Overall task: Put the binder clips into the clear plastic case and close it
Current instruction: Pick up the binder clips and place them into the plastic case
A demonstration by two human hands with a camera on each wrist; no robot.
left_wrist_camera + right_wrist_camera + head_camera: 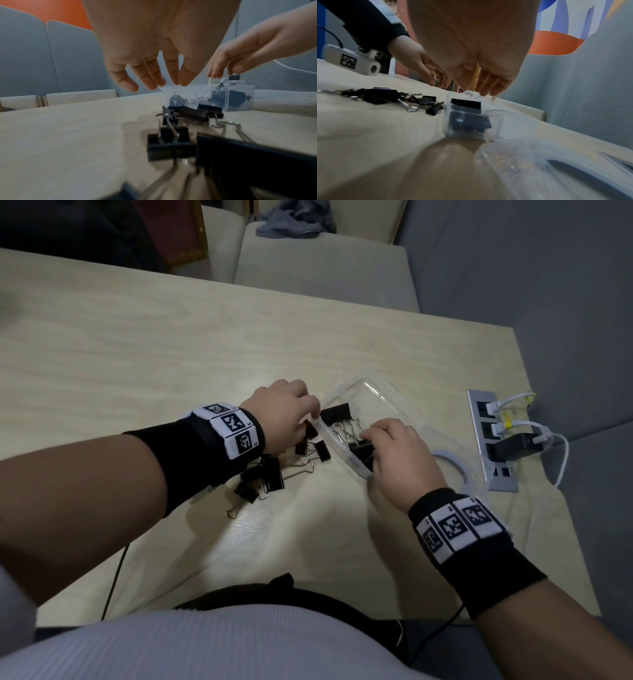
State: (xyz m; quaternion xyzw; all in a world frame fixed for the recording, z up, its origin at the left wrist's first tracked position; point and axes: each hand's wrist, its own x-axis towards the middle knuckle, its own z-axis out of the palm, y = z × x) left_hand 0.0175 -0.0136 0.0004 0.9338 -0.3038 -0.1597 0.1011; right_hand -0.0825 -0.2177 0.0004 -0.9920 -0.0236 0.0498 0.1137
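The clear plastic case (376,387) lies open mid-table, and its lid (457,462) is folded out to the right. Several black binder clips (337,412) are inside it. More loose clips (270,474) are heaped on the table left of the case, under my left wrist. My left hand (313,410) holds nothing; its straight fingers (184,79) touch the case's (188,92) left rim. My right hand (368,436) hangs over the case, fingers pointing down at the clips inside. In the right wrist view one clip (464,104) stands at the rim, below the fingertips (488,92).
A grey power strip (479,419) with a black charger (510,446) and white cables is set in the table right of the lid. The table's right edge (537,412) is close by. Beige chairs (322,268) stand beyond the far edge.
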